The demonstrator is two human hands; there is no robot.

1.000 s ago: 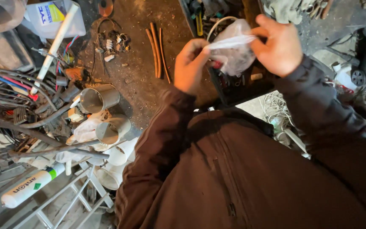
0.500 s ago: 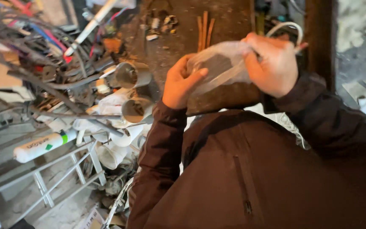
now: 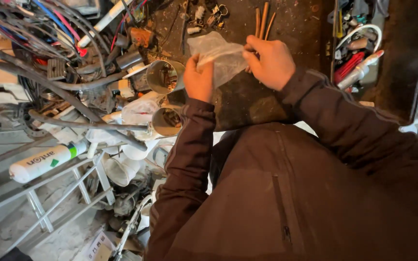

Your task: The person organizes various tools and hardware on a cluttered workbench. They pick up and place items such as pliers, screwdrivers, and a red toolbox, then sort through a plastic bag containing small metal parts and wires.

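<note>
Clear plastic bag over a cluttered, grimy workbench

My left hand (image 3: 199,79) and right hand (image 3: 269,63) both pinch the clear plastic bag (image 3: 218,55) above the dark stained workbench (image 3: 296,24), near copper rods (image 3: 262,19), metal cans (image 3: 163,76) and tangled cables (image 3: 49,43).

Dim, flat daylight, brightest at the left, shadows deepening at right; focus mostly sharp, edges slightly bowing.
</note>
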